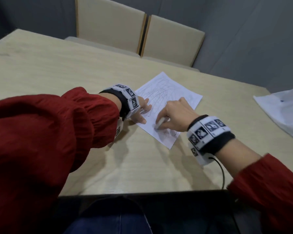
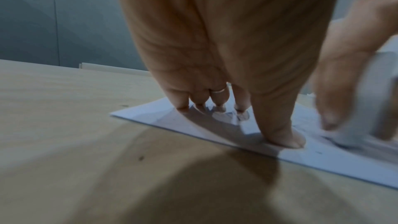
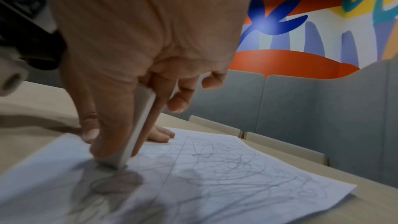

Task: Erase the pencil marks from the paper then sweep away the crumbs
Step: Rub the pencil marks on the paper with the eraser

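Note:
A white sheet of paper (image 1: 174,97) covered in grey pencil scribbles (image 3: 226,164) lies on the beige table (image 1: 57,68). My left hand (image 1: 142,112) presses straight fingers and thumb flat on the sheet's left edge (image 2: 150,118). My right hand (image 1: 172,114) pinches a white eraser (image 1: 160,123) between thumb and fingers, its lower end touching the paper near the front corner. In the right wrist view the eraser (image 3: 140,129) stands steeply tilted on a smudged grey patch (image 3: 116,181). In the left wrist view the eraser (image 2: 374,108) is blurred at the right edge.
Two beige chairs (image 1: 139,31) stand behind the table's far edge. A white plastic bag (image 1: 284,112) lies on the table at the right. A black cable (image 1: 222,171) hangs from my right wristband. The table's near edge (image 1: 142,193) runs just above my lap.

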